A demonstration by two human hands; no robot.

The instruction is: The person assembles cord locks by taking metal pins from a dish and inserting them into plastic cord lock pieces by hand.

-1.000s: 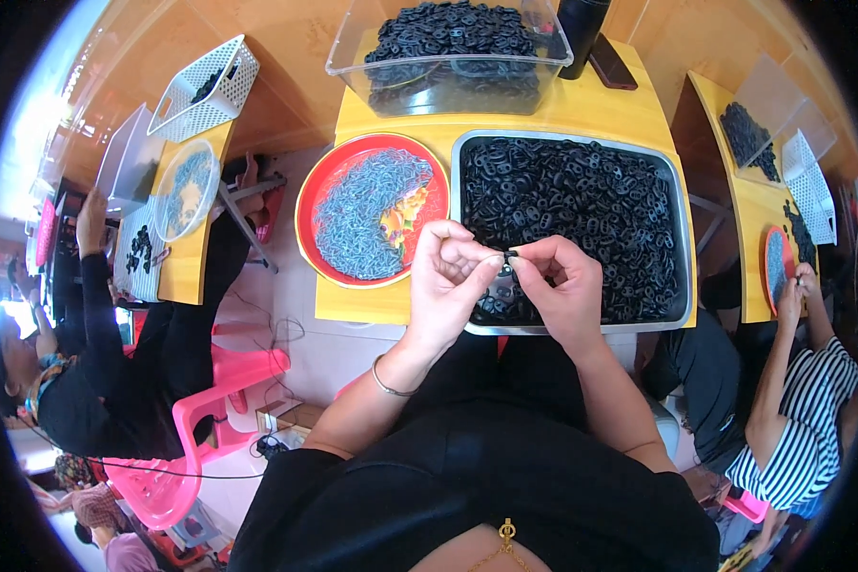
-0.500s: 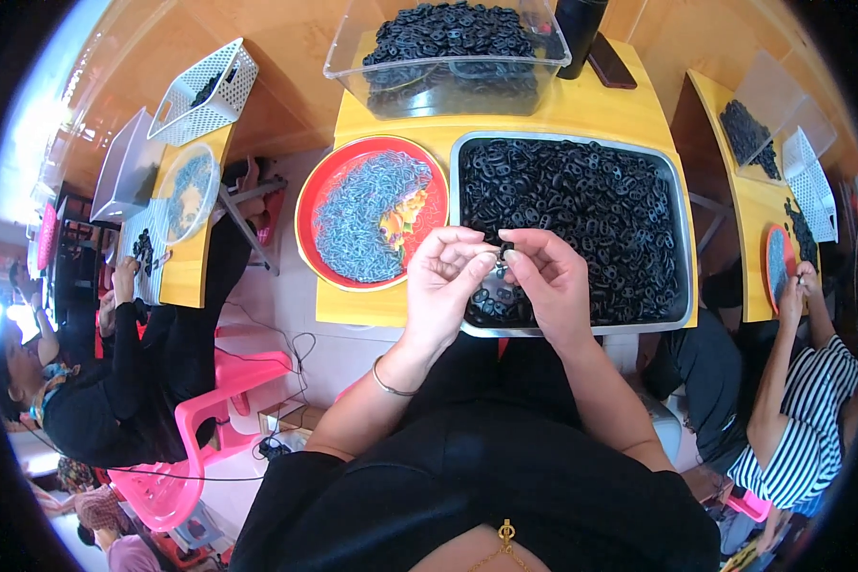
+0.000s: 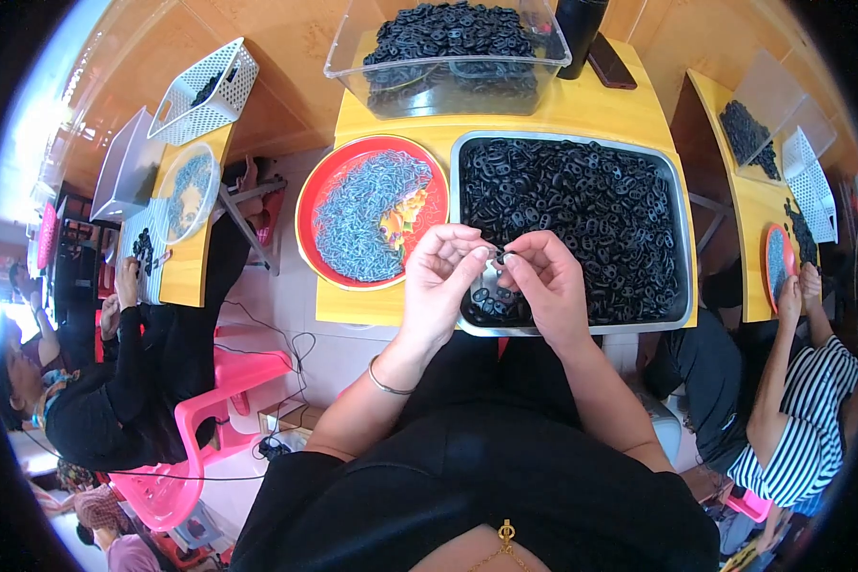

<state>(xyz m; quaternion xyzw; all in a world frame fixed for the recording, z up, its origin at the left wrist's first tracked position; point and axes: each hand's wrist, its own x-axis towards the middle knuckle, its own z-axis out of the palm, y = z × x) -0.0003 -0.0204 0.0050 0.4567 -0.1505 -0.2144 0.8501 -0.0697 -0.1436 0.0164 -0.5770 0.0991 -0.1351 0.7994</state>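
My left hand (image 3: 440, 284) and my right hand (image 3: 543, 282) meet fingertip to fingertip over the near left corner of a metal tray (image 3: 682, 229) filled with small black plastic parts (image 3: 582, 210). Between the fingertips both hands pinch one small black part (image 3: 499, 255). A red round plate (image 3: 324, 181) holding blue-grey wire clips (image 3: 357, 229) and a few orange pieces sits left of the tray, just beyond my left hand. Both stand on a yellow table (image 3: 582, 110).
A clear plastic bin (image 3: 353, 62) of more black parts stands at the table's far edge, beside a dark bottle (image 3: 580, 24) and a phone (image 3: 612, 62). Other people work at similar yellow tables to the left (image 3: 114, 381) and right (image 3: 801, 400). A pink chair (image 3: 210, 410) stands lower left.
Both hands have drifted slightly left and nearer to me along the tray's front edge, staying together at the fingertips. The person on the left has shifted their arms.
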